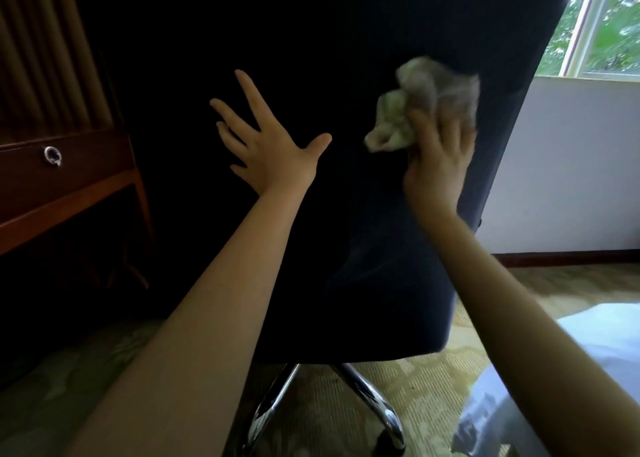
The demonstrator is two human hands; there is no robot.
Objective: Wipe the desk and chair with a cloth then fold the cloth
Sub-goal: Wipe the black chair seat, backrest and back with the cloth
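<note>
Against the back of a dark upholstered chair (346,75), which fills the middle of the view, both bare arms reach forward. The left hand (273,155) lies flat on the fabric, fingers straight and spread wide, thumb stretched out to the right, holding nothing. The right hand (440,165) is raised near the chair back's right edge and holds a crumpled pale cloth (415,103), grey with a greenish tint, which bunches up above and to the left of the fingers. The cloth and fingertips are blurred, so the grip is hard to read, but the fingers appear to curl into the bunch and press it to the chair back.

Below the seat, a chrome base (367,394) spreads its shiny legs over a patterned carpet (433,370). A wooden desk (69,179) stands to the left, just beside the chair, its drawer fitted with a metal ring pull (52,155). To the right, a white wall (561,165) runs under a window (606,23) with green leaves outside.
</note>
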